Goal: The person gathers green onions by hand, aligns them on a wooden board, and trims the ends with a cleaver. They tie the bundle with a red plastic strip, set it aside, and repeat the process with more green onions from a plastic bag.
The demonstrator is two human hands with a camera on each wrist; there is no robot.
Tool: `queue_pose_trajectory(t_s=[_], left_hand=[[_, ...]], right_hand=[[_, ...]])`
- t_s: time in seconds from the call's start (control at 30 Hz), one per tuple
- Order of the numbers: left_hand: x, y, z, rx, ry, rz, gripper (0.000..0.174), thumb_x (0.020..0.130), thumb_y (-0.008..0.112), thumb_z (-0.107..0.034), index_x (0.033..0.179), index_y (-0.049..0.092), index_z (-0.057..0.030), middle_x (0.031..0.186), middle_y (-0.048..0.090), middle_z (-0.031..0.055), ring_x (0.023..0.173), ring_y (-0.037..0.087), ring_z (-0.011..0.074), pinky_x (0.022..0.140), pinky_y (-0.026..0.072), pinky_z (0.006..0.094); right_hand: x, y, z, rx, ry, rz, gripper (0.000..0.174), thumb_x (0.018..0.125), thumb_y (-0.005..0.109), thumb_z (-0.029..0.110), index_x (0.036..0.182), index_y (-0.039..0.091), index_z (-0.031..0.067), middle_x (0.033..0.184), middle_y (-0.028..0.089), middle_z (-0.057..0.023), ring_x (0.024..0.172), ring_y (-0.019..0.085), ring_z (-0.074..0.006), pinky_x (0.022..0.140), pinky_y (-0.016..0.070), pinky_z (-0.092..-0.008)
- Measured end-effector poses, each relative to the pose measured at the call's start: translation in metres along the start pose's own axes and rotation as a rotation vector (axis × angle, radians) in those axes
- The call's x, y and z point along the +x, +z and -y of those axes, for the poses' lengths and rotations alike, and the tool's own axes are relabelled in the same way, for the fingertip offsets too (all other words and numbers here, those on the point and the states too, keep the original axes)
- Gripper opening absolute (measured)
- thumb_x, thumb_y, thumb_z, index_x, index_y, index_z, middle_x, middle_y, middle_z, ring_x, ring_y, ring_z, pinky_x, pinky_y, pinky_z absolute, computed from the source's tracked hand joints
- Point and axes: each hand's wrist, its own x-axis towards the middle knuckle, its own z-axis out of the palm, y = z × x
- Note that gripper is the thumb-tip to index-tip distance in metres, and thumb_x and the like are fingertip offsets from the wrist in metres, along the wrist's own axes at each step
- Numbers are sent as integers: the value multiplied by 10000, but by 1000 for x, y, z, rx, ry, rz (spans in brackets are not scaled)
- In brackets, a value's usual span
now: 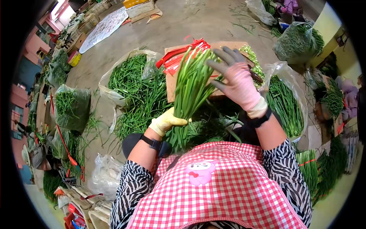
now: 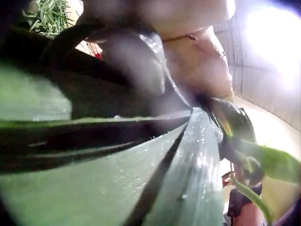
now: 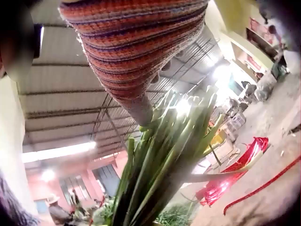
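Note:
My left hand (image 1: 166, 121), in a yellow glove, grips a thick bunch of garlic chives (image 1: 190, 84) low down, thumb across the front. The bunch stands tilted, pale stem ends upward. My right hand (image 1: 240, 84), in a pink glove with grey fingers, is raised at the bunch's upper right with its fingers spread. In the right wrist view a fingertip of the striped glove (image 3: 136, 52) meets the stem tops (image 3: 164, 113). Wet, flat leaves (image 2: 193, 169) fill the left wrist view close up. Behind the bunch, red ties (image 1: 183, 55) lie on a board (image 1: 170, 86).
Pale trimmings (image 1: 253, 57) lie on the board's right side. Open plastic bags of chives stand at left (image 1: 131, 76) and right (image 1: 286, 103). Loose greens (image 1: 206, 128) lie below the board. Another filled bag (image 1: 299, 42) stands farther back at right.

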Motion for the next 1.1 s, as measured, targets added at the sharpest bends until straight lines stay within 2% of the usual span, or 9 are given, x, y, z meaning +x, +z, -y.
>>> queue_pose_trajectory(t_s=[0.2,0.23,0.4,0.47,0.6,0.63,0.73,0.93,1.1], left_hand=[[2,-4,3,-1,-22,123,465,744,840,-143,1175,699,-39,1020,714,25,929,633,145,853,510,314],[3,-5,6,-26,-15,138,468,742,845,-168,1166,695,-42,1011,709,21,916,628,137,840,506,311],[0,-4,8,31,-20,89,453,749,825,-146,1169,697,-36,1020,707,21,916,625,130,837,501,293],[0,-4,8,54,-8,50,450,757,814,-125,1180,695,-31,1029,706,19,920,623,126,841,501,288],[3,5,-3,73,3,-15,467,780,793,-71,1229,679,-17,1056,705,18,930,618,119,858,504,287],[3,8,-6,59,1,-12,472,781,794,-70,1235,676,-17,1059,705,19,932,618,117,857,505,285],[7,15,-8,43,11,0,466,784,798,-79,1229,672,-18,1045,700,13,922,619,115,823,510,278],[8,9,2,84,-47,60,464,780,802,-89,1221,668,-31,1042,690,11,895,611,116,786,508,283],[8,7,6,-67,-75,111,571,776,847,-116,1308,655,-39,1083,692,7,970,618,124,878,516,288]], right_hand=[[21,14,-16,-62,-191,83,290,754,774,197,1038,718,178,1093,738,-49,1031,692,-303,1191,366,-551],[24,8,-16,-50,-195,-54,194,755,765,176,933,704,129,913,729,-68,830,691,-306,1096,464,-517],[16,-35,-44,479,550,-390,152,931,746,133,1050,780,45,898,761,-100,810,706,-197,751,560,-314],[2,-58,-58,885,776,-10,276,934,743,169,1182,744,47,1014,781,-105,905,714,-152,820,567,-308],[11,-60,-2,460,176,457,495,830,817,200,1281,681,47,1223,726,-141,1127,678,-340,1033,515,-403],[0,-29,-17,290,39,189,512,804,826,198,1277,679,68,1285,683,-157,1213,627,-373,1057,501,-441],[17,-1,-12,-95,-162,152,390,800,786,167,1180,719,116,1249,684,-136,1248,602,-331,1107,462,-495],[22,31,-33,17,-328,463,153,775,755,141,921,708,139,1030,718,-35,1096,653,-286,1152,387,-543],[26,24,-29,-39,95,412,169,942,660,199,988,719,48,863,680,-195,807,671,-391,797,557,-448]])
